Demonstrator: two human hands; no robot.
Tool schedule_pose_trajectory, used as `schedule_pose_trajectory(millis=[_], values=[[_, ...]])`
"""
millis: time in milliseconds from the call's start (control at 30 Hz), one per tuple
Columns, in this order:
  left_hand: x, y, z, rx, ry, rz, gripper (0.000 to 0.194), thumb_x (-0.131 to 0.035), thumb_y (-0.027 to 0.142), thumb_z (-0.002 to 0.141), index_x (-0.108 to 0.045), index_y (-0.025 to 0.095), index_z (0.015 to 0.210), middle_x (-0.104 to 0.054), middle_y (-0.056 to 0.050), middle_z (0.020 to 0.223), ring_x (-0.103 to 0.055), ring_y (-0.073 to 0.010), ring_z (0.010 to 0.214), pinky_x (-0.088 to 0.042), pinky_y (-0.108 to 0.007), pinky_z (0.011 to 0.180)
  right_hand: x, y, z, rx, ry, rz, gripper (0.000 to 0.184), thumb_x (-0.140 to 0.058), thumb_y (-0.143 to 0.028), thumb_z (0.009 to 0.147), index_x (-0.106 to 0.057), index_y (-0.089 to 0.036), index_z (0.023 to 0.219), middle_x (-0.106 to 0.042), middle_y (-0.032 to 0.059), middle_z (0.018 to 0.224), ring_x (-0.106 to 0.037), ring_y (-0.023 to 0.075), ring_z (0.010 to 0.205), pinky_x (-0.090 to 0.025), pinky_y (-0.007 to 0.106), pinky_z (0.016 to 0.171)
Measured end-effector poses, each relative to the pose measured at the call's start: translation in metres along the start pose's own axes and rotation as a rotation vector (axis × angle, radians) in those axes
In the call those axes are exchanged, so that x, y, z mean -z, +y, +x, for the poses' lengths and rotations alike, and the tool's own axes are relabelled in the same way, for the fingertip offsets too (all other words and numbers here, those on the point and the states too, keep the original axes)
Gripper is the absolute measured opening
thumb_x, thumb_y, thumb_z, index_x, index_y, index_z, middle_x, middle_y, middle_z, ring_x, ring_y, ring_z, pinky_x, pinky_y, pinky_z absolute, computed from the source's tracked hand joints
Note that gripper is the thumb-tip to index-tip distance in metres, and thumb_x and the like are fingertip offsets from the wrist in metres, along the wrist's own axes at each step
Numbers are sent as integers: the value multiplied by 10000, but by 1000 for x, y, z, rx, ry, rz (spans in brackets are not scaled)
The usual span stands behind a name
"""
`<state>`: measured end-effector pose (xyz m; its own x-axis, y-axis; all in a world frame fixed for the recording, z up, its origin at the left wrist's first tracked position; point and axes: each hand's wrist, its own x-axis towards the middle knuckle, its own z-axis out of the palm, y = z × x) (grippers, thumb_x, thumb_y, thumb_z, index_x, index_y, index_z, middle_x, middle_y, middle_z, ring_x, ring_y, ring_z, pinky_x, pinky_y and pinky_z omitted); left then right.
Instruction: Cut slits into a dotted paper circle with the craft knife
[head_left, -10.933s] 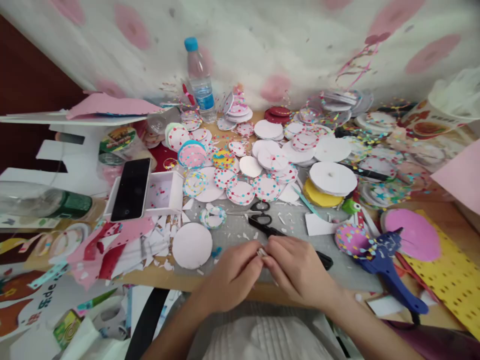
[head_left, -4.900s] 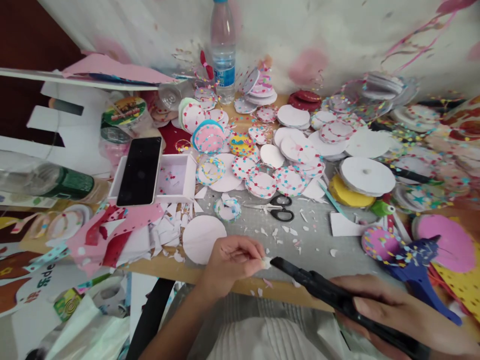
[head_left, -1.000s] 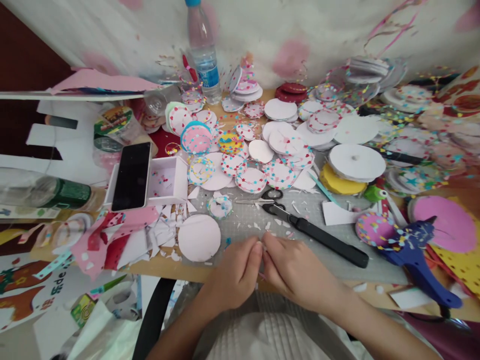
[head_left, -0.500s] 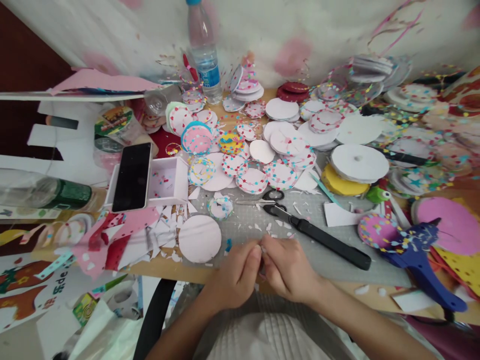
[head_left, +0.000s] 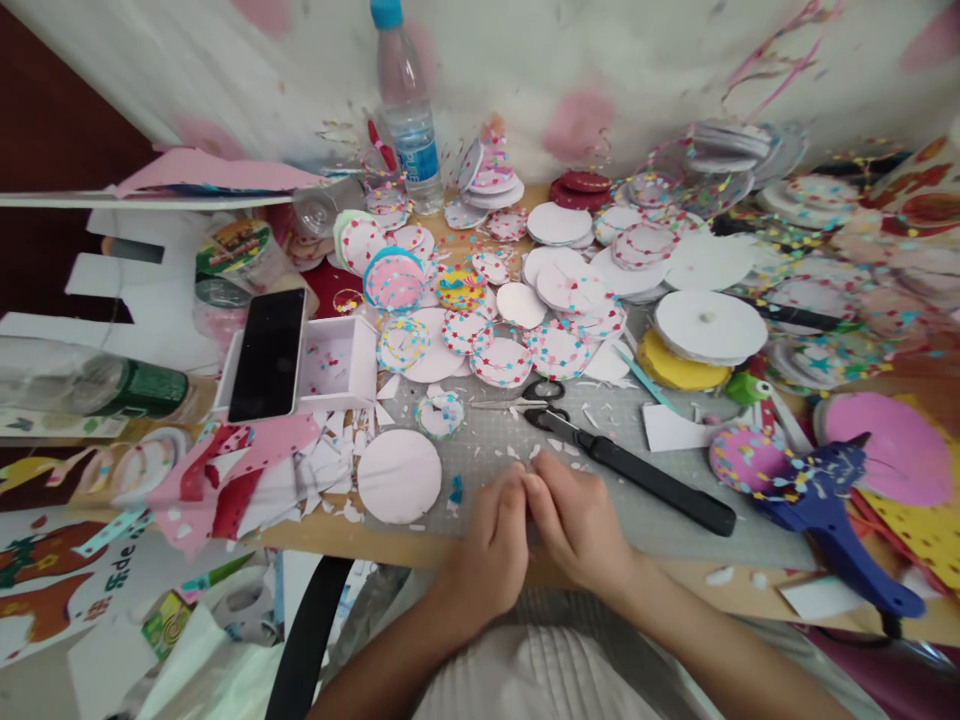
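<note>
**Fingertips meet at the near edge, black tool slanting to the right**

Reading left to right, I see the phone (head_left: 268, 355) resting on the white box (head_left: 341, 375), probably parked there to save room on the bench (head_left: 352, 540). Nearer, a plain white disc (head_left: 399, 477) lies flat, with a blue scrap (head_left: 456, 490) to its right. Next come the left hand (head_left: 496, 545) and right hand (head_left: 581, 515), fingers curled, tips together, I judge bracing each other for fine control. I cannot tell whether either grip is closed on anything; any piece would be hidden between the fingertips, its direction unreadable. Just beyond, on the grey mat (head_left: 765, 545), scissors (head_left: 544, 392) lie with blades pointing left. Rightward lies the black tool (head_left: 660, 487), its long axis running far left to near right, its thick handle end nearest, presumably for easy reach by the right hand.
</note>
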<state>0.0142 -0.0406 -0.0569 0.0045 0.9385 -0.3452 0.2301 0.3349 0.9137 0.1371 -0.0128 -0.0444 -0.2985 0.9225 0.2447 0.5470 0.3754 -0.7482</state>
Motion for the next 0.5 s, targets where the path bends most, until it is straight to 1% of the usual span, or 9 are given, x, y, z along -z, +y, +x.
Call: schedule_pose_trajectory(millis=[33, 67, 133, 200, 267, 333, 400, 500], values=[[-3, -1, 0, 15, 32, -11, 467, -349, 529, 950, -601, 170, 1111, -677, -117, 1163, -615, -228, 1125, -488, -349, 968, 0, 1, 0, -2, -1, -9, 246, -349, -181, 963, -312, -260, 734, -402, -67, 541, -423, 119, 430, -293, 236, 456], [-5, 0, 1, 12, 47, -18, 471, -345, 536, 948, -617, 170, 1064, -697, -114, 1105, -638, -226, 1076, -504, -347, 936, -1, 1, 0, -2, -2, -18, 249, -348, -180, 964, -314, -261, 730, -402, -65, 538, -419, 121, 432, -290, 240, 460], [-8, 4, 3, -27, 31, -11, 489, -306, 532, 957, -638, 178, 895, -722, -92, 912, -675, -214, 915, -535, -335, 828, -1, 2, 0, 2, -4, -32, 253, -349, -177, 961, -317, -261, 725, -407, -61, 534, -405, 126, 434, -279, 251, 468], [-9, 8, 4, -67, 18, 19, 510, -276, 514, 968, -613, 190, 762, -699, -66, 761, -669, -198, 777, -534, -320, 731, -1, 3, 0, 5, -4, -34, 254, -354, -172, 955, -316, -263, 720, -406, -61, 530, -388, 128, 433, -265, 260, 470], [-8, 9, 4, -89, 43, 54, 496, -290, 502, 969, -601, 194, 737, -691, -60, 734, -661, -194, 748, -523, -317, 706, -3, 4, -1, 4, -1, -20, 257, -358, -166, 948, -307, -264, 716, -390, -67, 525, -373, 125, 428, -252, 263, 466], [-6, 8, 4, -106, 68, 77, 463, -319, 496, 966, -613, 191, 779, -703, -67, 775, -666, -200, 786, -518, -320, 732, -4, 5, -2, 1, 3, 4, 260, -358, -160, 943, -294, -265, 715, -366, -77, 520, -354, 119, 421, -243, 261, 459], [-4, 6, 4, -125, 53, 83, 441, -328, 480, 969, -617, 191, 801, -705, -67, 788, -667, -198, 803, -515, -314, 744, -5, 5, -3, -2, 7, 33, 263, -360, -156, 939, -284, -265, 713, -346, -85, 518, -335, 113, 415, -234, 258, 451], [-1, 3, 3, -146, 4, 81, 425, -322, 441, 981, -606, 200, 777, -683, -49, 735, -657, -185, 766, -511, -298, 733, -5, 5, -3, -7, 4, 77, 265, -367, -154, 936, -284, -264, 710, -331, -91, 516, -324, 106, 408, -231, 252, 442]])
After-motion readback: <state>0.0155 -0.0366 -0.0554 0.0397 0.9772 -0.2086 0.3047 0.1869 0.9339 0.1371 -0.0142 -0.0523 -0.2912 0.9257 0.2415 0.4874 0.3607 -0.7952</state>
